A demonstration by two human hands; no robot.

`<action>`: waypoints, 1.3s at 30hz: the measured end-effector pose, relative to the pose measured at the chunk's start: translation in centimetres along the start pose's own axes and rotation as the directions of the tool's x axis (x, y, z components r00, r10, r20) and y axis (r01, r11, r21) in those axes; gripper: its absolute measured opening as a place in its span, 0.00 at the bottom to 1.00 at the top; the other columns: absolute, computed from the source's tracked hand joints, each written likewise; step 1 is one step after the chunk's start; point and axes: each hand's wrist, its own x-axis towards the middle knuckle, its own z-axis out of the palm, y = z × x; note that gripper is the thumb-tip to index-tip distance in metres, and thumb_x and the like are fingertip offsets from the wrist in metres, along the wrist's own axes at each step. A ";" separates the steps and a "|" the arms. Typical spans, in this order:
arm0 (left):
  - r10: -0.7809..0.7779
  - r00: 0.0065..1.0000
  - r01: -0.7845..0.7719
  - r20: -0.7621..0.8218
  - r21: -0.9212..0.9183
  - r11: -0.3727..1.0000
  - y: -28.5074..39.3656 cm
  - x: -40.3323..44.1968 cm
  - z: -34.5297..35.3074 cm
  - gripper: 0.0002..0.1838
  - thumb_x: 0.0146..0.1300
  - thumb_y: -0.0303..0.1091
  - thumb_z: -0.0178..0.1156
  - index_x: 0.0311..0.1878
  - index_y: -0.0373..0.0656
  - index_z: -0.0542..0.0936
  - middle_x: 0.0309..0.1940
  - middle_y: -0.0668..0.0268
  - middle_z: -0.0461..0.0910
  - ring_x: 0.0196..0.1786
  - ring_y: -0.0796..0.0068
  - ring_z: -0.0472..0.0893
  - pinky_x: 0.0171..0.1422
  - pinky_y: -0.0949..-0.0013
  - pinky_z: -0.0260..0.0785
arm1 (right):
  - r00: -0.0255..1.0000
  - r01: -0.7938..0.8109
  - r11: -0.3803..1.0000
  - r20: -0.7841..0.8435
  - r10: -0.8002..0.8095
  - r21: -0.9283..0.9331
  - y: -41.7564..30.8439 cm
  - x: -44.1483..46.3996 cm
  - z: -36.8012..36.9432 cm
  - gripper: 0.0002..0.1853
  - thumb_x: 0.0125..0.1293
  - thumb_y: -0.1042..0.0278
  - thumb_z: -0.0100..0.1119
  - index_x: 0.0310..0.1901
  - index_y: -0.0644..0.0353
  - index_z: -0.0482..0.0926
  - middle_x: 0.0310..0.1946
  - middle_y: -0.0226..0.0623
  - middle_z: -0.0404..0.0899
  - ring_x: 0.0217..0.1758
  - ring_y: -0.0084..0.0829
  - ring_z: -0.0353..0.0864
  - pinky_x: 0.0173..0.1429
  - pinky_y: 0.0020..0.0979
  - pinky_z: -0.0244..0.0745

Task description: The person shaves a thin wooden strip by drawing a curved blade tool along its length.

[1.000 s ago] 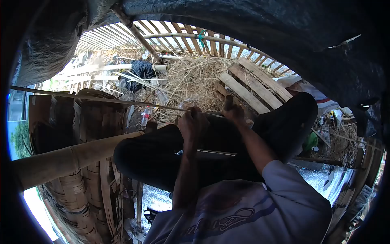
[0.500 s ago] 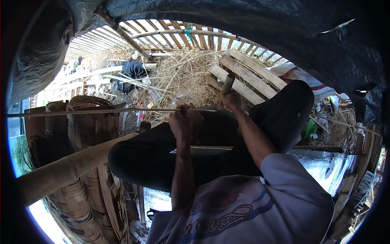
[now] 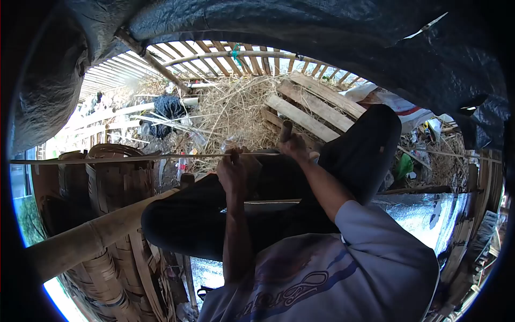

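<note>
A long thin bamboo strip (image 3: 120, 159) runs nearly level from the far left, across my lap, to beside my right hand. My left hand (image 3: 232, 170) is closed around it near its right end, thumb and fingers pinched on top. My right hand (image 3: 294, 147) grips a tool by its thick round wooden handle (image 3: 286, 130), which points up and away from me. The working end of that tool is hidden below the fist, close to the strip's end. Both hands are above my crossed legs in dark trousers (image 3: 185, 217).
Rolled woven bamboo sheets (image 3: 120, 180) stand at left, behind a thick bamboo pole (image 3: 102, 231). Ahead lie dry shavings (image 3: 230, 112), wooden planks (image 3: 316, 104) and a slatted fence (image 3: 252, 63). Dark plastic sheeting (image 3: 322, 32) hangs overhead. Shiny foil sheeting (image 3: 413, 214) is at right.
The view has shifted slightly. My right hand has come down a little toward the strip, and the tool handle leans more and looks shorter. My left hand keeps its hold on the strip.
</note>
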 end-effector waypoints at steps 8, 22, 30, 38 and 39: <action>-0.021 1.000 0.022 -0.011 0.106 0.994 -1.1 -0.3 0.6 0.13 0.69 0.40 0.53 0.42 0.44 0.84 0.37 0.55 0.84 0.43 0.49 0.81 0.49 0.52 0.70 | 0.982 -0.176 0.973 0.097 0.163 0.152 -0.8 -2.5 -2.1 0.33 0.48 0.40 0.63 0.44 0.64 0.82 0.43 0.55 0.82 0.50 0.48 0.82 0.53 0.43 0.77; 0.010 0.999 -0.009 -0.043 0.017 1.000 0.0 -0.3 0.0 0.16 0.70 0.41 0.51 0.40 0.41 0.84 0.34 0.53 0.84 0.41 0.49 0.82 0.46 0.54 0.71 | 0.972 -0.171 0.979 0.180 0.151 0.106 -2.1 -0.3 -4.0 0.32 0.49 0.41 0.63 0.43 0.66 0.83 0.42 0.54 0.83 0.48 0.45 0.83 0.52 0.43 0.77; -0.012 1.000 0.014 -0.027 0.059 0.998 -0.7 -0.2 0.3 0.14 0.70 0.40 0.53 0.38 0.41 0.84 0.34 0.56 0.84 0.41 0.52 0.83 0.45 0.55 0.72 | 0.996 -0.064 0.998 -0.056 0.064 0.005 -1.5 -1.4 -1.4 0.24 0.53 0.46 0.60 0.38 0.61 0.83 0.36 0.51 0.84 0.45 0.43 0.85 0.48 0.42 0.79; -0.057 0.998 0.058 -0.015 0.143 0.988 -0.6 -1.3 0.0 0.16 0.69 0.44 0.52 0.41 0.43 0.83 0.31 0.49 0.82 0.41 0.42 0.80 0.47 0.48 0.71 | 0.981 -0.195 0.951 0.048 0.189 0.240 -1.7 -1.2 -1.6 0.21 0.51 0.48 0.60 0.33 0.61 0.84 0.31 0.52 0.84 0.40 0.48 0.85 0.50 0.42 0.79; -0.019 0.999 0.024 -0.032 0.173 0.985 -0.5 -0.3 0.5 0.16 0.69 0.44 0.52 0.41 0.43 0.83 0.30 0.49 0.82 0.40 0.42 0.80 0.47 0.48 0.71 | 0.991 -0.124 0.978 -0.031 0.131 0.166 -0.7 -1.9 -0.4 0.23 0.51 0.45 0.60 0.30 0.61 0.84 0.28 0.51 0.83 0.38 0.47 0.86 0.46 0.42 0.79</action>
